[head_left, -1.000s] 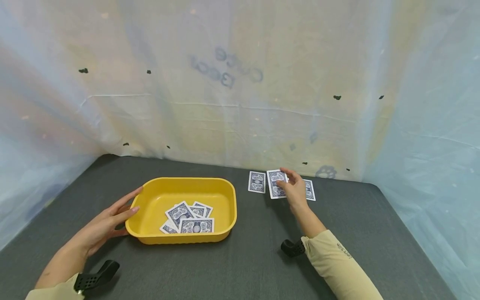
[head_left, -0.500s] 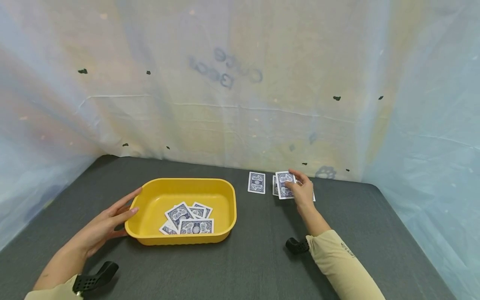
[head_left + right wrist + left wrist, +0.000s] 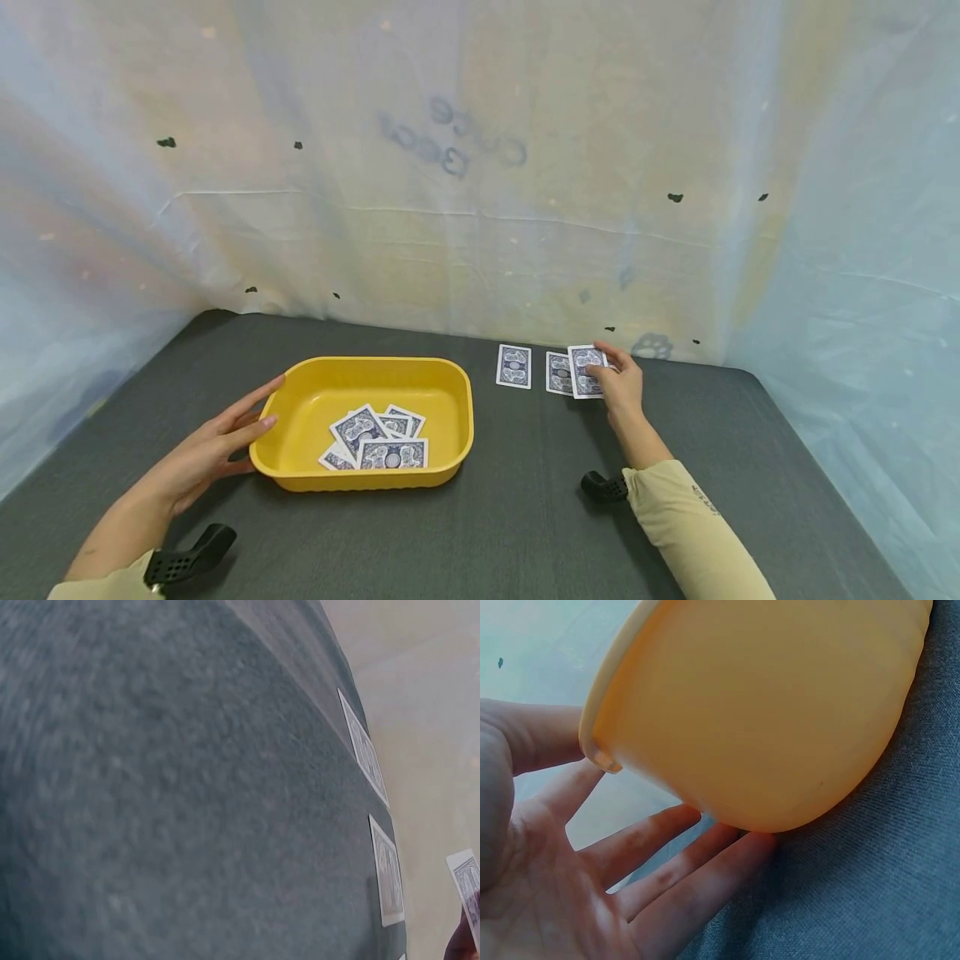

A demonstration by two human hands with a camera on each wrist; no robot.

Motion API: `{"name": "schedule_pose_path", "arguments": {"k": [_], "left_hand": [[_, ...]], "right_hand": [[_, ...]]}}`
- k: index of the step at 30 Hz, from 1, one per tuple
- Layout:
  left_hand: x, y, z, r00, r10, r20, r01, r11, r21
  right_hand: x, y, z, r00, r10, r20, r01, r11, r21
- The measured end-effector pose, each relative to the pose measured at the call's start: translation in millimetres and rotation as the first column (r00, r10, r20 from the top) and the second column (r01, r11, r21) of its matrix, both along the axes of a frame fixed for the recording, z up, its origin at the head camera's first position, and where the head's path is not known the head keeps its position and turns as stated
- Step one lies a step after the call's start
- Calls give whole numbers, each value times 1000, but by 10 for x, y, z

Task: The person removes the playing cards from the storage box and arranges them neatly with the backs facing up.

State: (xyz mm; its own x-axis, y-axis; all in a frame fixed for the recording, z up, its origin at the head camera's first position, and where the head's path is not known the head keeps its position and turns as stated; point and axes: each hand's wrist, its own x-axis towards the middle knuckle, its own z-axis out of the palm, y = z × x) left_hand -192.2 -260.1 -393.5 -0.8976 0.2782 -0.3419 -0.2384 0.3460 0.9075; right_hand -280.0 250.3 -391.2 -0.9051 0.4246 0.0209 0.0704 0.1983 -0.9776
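Observation:
In the head view, my right hand pinches a blue-and-white patterned playing card, back facing up; whether more cards lie under it is unclear. It partly covers another face-down card on the table. One more card lies apart to the left. My left hand holds the left end of a yellow tray, thumb over its rim and fingers against the outer wall. Several face-down cards overlap inside the tray. At the right wrist view's edge, the held card is cut off.
A dark grey cloth-covered table extends beneath everything. Pale translucent sheeting hangs behind its back edge and at both sides, close beyond the cards.
My right hand has moved right with the held card, uncovering a card on the table and covering the one farther right. My left hand and the tray have stayed in place.

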Motion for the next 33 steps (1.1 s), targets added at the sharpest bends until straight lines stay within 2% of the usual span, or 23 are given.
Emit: {"name": "schedule_pose_path", "arguments": {"k": [14,33], "left_hand": [[-4,14,-9,1000,2,8,-2,1000,-1],[5,9,-9,1000,7,-9,-7,1000,-10]], "right_hand": [[-3,225,29,999,-23,36,22,999,43],[-20,551,-19,989,-116,91,110,992,67]]}}
